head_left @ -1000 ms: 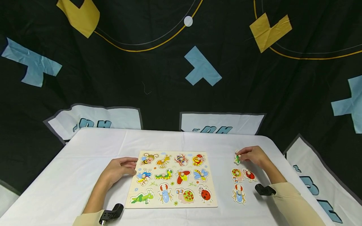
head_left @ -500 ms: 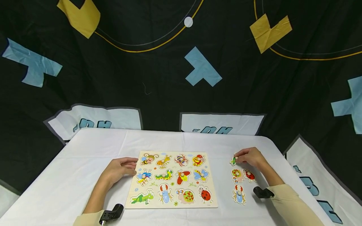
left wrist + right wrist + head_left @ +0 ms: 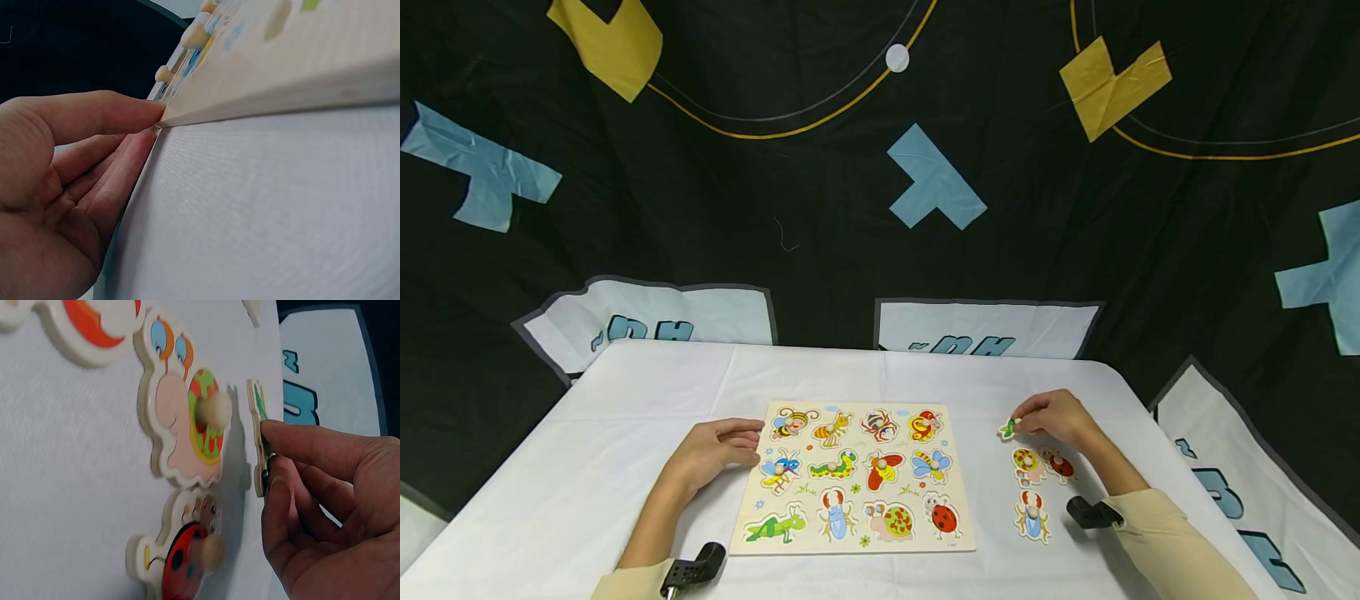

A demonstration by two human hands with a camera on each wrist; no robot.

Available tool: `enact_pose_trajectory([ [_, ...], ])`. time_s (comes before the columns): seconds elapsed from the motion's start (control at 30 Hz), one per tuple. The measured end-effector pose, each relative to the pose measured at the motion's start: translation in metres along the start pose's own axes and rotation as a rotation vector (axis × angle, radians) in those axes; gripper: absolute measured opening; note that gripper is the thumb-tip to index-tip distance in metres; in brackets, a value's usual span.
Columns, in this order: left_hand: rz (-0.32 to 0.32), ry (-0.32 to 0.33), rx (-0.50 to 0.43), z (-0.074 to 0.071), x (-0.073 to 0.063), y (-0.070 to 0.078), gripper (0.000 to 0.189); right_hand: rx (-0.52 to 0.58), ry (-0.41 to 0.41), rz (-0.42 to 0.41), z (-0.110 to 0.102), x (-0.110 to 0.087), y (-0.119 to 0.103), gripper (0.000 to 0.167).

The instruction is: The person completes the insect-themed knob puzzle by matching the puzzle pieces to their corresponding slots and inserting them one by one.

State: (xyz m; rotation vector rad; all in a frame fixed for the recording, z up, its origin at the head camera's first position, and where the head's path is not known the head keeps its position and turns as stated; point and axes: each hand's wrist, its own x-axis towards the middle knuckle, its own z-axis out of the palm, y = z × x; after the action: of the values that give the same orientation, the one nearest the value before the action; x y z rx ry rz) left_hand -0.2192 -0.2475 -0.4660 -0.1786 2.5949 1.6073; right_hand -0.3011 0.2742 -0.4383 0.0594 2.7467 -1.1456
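Observation:
At the right, my right hand [image 3: 1060, 418] pinches a green grasshopper puzzle piece [image 3: 1006, 429] between thumb and fingers. In the right wrist view, the grasshopper piece [image 3: 257, 434] is seen edge-on, above the white cloth. Nearby lie the loose snail piece [image 3: 1028, 464], ladybug piece [image 3: 1057, 465] and stag beetle piece [image 3: 1032, 517], with round knobs. My left hand [image 3: 718, 448] touches the left edge of the wooden peg puzzle board [image 3: 850, 492]; in the left wrist view its fingertips [image 3: 153, 114] are right at the board's edge. Insect pieces with knobs fill the upper two rows; the bottom row shows matching pictures.
A white cloth covers the table [image 3: 647, 400]. Behind it hangs a black curtain [image 3: 820, 208] with blue and yellow patches. A black wrist camera [image 3: 1093, 512] sits on the right cuff, another wrist camera [image 3: 696, 567] on the left.
My right hand has moved slightly left with the grasshopper piece, which has also turned a little. My left hand has stayed at the board's edge.

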Motion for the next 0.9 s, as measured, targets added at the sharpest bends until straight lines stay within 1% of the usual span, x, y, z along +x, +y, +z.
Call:
enact_pose_trajectory([
  [0.4,0.006,0.003,0.004,0.0,0.0,-0.002,0.064,-0.027,-0.025,-0.064,0.008,-0.003,-0.02,0.019],
  [0.53,0.01,0.006,0.009,-0.001,0.0,-0.002,0.064,-0.028,-0.018,-0.084,0.013,-0.003,-0.029,0.019],
  [0.67,0.006,0.011,0.007,-0.001,0.0,-0.002,0.063,-0.003,-0.009,-0.096,0.02,-0.004,-0.036,0.02],
  [0.8,0.014,0.012,0.006,0.0,0.0,-0.002,0.062,0.012,-0.012,-0.101,0.027,-0.006,-0.041,0.02],
  [0.9,0.013,0.012,0.001,0.0,0.0,-0.002,0.062,0.01,-0.017,-0.124,0.034,-0.006,-0.046,0.019],
])
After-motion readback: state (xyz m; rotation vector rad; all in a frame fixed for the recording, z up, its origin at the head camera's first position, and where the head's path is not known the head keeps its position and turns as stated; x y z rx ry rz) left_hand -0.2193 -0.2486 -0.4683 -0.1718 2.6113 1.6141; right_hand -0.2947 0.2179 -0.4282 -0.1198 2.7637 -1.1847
